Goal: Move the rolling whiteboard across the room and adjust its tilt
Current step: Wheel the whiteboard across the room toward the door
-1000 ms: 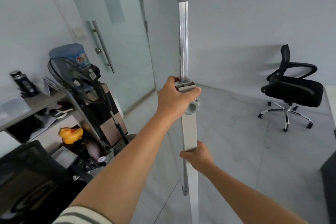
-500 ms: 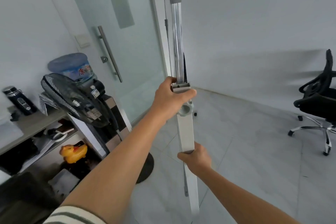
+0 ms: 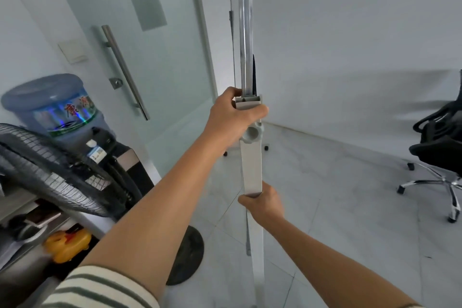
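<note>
**Rolling the whiteboard stand: keep the post upright and steer clear of the fan**

The person stands at the near end of the rolling whiteboard, seen edge-on. Both hands hold its pale grey upright stand post (image 3: 252, 170), which rises in the middle of the view. The left hand (image 3: 235, 117) is closed around the top of the grey post, just above the round grey tilt knob (image 3: 253, 134). The right hand (image 3: 262, 201) is closed around the same post lower down. Above the left hand, the shiny aluminium edge of the board (image 3: 244, 32) goes up out of view. Small black casters (image 3: 266, 148) of the far leg rest on the pale tiled floor (image 3: 350, 195).

I judge the step in hand is the rolling; the tilt is not yet adjusted. To do it well, push low with the right hand and guide with the left, so the tall frame does not tip. Move slowly, because the near casters are hidden and may catch on a tile joint.

On the left, the black standing fan (image 3: 50, 170) and the blue water bottle on its dispenser (image 3: 52, 105) are near; the frosted glass door (image 3: 150, 57) is beyond. The black office chair (image 3: 440, 147) stands far right. Keep the path between them.
</note>
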The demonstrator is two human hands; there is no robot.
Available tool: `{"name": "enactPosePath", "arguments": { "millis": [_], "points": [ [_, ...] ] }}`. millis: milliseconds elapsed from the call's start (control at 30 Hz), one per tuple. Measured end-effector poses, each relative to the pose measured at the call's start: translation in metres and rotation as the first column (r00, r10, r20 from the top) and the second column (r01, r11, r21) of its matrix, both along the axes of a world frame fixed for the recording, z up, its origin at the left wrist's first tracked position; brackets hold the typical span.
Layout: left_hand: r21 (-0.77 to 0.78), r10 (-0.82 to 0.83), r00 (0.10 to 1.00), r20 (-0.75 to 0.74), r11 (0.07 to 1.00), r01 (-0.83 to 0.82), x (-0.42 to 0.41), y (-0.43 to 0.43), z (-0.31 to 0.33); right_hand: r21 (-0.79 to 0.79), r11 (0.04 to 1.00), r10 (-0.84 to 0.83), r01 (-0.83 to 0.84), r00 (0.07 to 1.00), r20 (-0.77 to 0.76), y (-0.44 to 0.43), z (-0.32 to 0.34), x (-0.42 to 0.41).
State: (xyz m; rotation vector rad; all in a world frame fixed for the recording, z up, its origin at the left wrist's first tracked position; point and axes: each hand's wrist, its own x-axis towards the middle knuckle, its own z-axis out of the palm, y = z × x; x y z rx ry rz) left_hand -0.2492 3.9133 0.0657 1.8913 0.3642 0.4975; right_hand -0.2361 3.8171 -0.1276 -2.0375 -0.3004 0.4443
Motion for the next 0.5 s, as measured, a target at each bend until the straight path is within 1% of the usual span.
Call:
{"name": "enactPosePath", "arguments": {
  "millis": [167, 267, 500],
  "points": [
    [0.010, -0.052, 0.999, -0.010, 0.999, 0.052, 0.057, 0.049, 0.000, 0.008, 0.998, -0.064, 0.064, 0.998, -0.025, 0.049, 0.001, 0.049],
    [-0.011, -0.074, 0.997, -0.008, 0.997, 0.074, 0.086, 0.071, 0.000, -0.006, 0.995, -0.095, 0.095, 0.995, -0.031, 0.072, 0.000, 0.078],
    [-0.018, -0.088, 0.996, -0.005, 0.996, 0.087, 0.135, 0.112, -0.001, -0.019, 0.995, -0.102, 0.102, 0.995, -0.017, 0.115, -0.004, 0.128]
  ]
}}
